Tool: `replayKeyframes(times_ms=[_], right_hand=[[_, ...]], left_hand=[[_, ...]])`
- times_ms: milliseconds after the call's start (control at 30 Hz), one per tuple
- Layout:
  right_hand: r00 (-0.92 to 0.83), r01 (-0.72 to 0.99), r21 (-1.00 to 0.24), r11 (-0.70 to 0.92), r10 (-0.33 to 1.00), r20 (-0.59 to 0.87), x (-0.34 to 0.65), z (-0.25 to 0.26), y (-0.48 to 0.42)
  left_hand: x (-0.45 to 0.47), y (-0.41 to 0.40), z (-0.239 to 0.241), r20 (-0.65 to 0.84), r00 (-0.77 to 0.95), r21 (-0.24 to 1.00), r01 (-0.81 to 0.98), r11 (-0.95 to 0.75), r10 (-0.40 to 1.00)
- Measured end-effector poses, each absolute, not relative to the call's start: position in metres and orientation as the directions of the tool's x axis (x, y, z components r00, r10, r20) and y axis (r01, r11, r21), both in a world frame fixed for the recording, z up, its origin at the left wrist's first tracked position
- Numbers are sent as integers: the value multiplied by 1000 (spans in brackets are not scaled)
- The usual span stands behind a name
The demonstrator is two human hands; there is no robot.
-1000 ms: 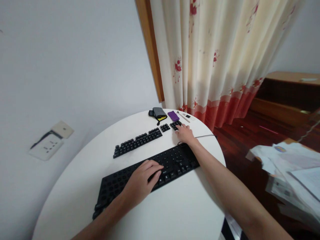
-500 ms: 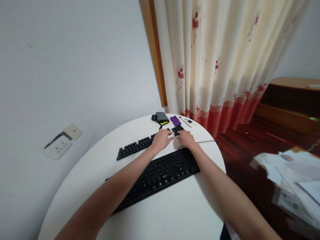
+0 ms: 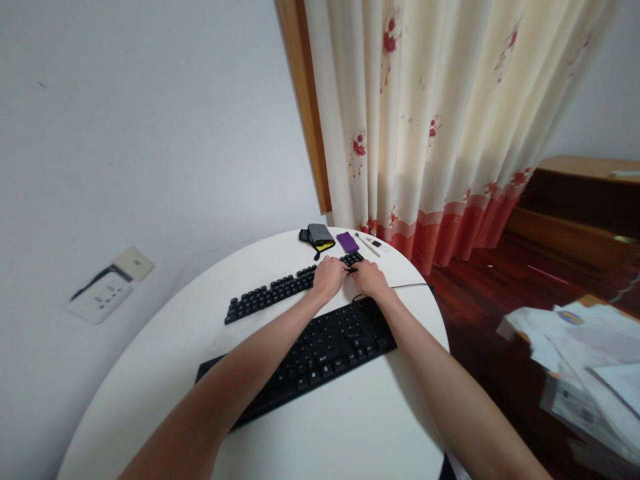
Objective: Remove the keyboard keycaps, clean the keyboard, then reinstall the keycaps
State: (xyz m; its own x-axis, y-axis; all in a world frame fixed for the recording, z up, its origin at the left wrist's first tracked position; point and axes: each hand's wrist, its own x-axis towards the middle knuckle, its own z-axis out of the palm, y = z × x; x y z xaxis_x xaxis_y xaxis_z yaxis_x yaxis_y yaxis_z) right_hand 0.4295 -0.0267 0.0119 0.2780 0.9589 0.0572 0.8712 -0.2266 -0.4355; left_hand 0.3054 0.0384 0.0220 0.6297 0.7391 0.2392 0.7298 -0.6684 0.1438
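Note:
Rows of black keycaps (image 3: 267, 295) lie in keyboard order on the white round table (image 3: 320, 427). At their right end my left hand (image 3: 330, 275) is closed, its fingertips against small black keycaps. My right hand (image 3: 369, 277) meets it from the other side, with thumb and fingers closed on the same dark pieces; how many they hold is hidden. More keycaps (image 3: 356, 258) lie just beyond my fingers. Nearer to me, under my forearms, rests a black keyboard (image 3: 333, 347) whose cable (image 3: 410, 286) runs off to the right.
At the table's far edge are a grey and black cloth item (image 3: 320, 233) with a yellow lining, a purple cloth (image 3: 348, 241), a brush (image 3: 367, 245) and a small dark piece (image 3: 377, 244). Papers (image 3: 575, 340) are stacked at the right. A curtain (image 3: 415, 133) hangs behind.
My left hand has moved right towards my right hand, and its fingers have closed on the dark pieces between them. The view has shifted slightly.

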Motion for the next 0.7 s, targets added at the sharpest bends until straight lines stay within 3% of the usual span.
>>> replayKeyframes(times_ms=[467, 700], right_hand=[[274, 892, -406, -197, 951, 141, 431, 12, -30], [300, 867, -454, -203, 942, 151, 433, 7, -24]], left_hand=[[293, 22, 36, 214, 602, 218, 738, -638, 769], [270, -22, 55, 223, 648, 279, 673, -685, 728]])
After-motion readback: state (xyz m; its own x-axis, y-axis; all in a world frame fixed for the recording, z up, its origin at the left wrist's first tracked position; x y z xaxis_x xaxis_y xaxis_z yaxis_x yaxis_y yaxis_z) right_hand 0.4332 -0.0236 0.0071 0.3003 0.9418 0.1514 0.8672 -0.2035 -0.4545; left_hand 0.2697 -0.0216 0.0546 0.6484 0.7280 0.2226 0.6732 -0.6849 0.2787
